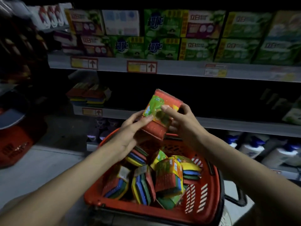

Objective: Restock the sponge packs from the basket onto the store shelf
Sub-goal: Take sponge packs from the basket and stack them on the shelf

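Both hands hold one sponge pack (pixel 160 110), red with a green and yellow label, above the red basket (pixel 210 198). My left hand (pixel 130 129) grips its lower left end. My right hand (pixel 180 118) grips the right side, thumb on the label. Several more sponge packs (pixel 167 176) lie jumbled in the basket. On the dark middle shelf (pixel 114 112), a stack of sponge packs (pixel 91 95) sits at the left.
The upper shelf (pixel 162 67) carries rows of green and purple soap boxes (pixel 164 36). White bottles (pixel 254 147) stand on the bottom shelf at right. A second red basket (pixel 14 144) sits on the floor at left. The middle shelf right of the stack is dark.
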